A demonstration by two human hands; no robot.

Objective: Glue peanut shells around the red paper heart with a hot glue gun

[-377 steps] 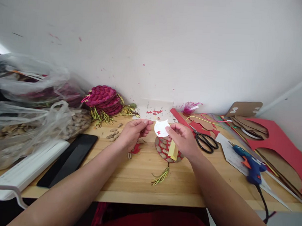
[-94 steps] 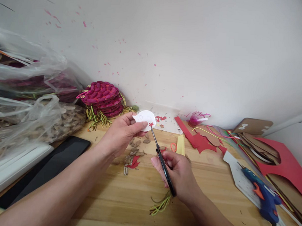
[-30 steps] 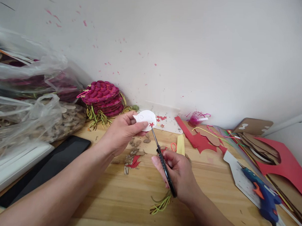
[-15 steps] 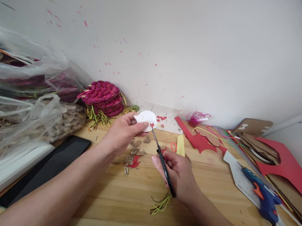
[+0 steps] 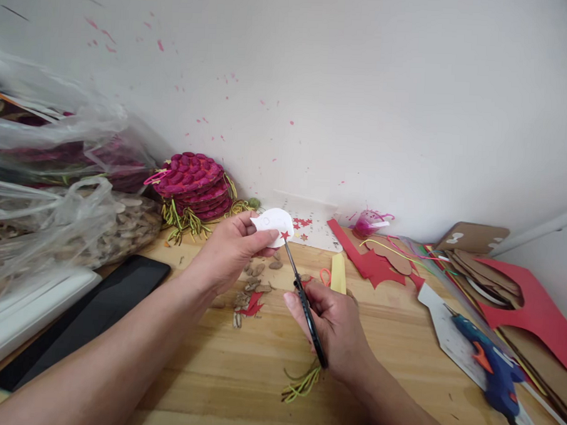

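Observation:
Between the thumb and fingers of my left hand [image 5: 237,245] is a white paper cutout [image 5: 277,220] with a rounded end, held above the table. A small red star [image 5: 285,236] lies against its lower right part, beside my thumb tip. My right hand [image 5: 335,321] is closed round black-handled scissors [image 5: 307,307]. The narrow blades point up and left, and their tips meet the star's lower edge. Below the hands lie brown seed shells [image 5: 252,285], red paper scraps [image 5: 252,305] and a bundle of yellow-green strings [image 5: 302,384].
A stack of magenta shell-covered discs [image 5: 191,177] stands by the wall, near plastic bags [image 5: 118,224]. A black phone [image 5: 86,316] lies at left. Small red stars [image 5: 302,223] rest on white paper. At right are red paper [image 5: 372,266] and a blue glue gun [image 5: 490,365].

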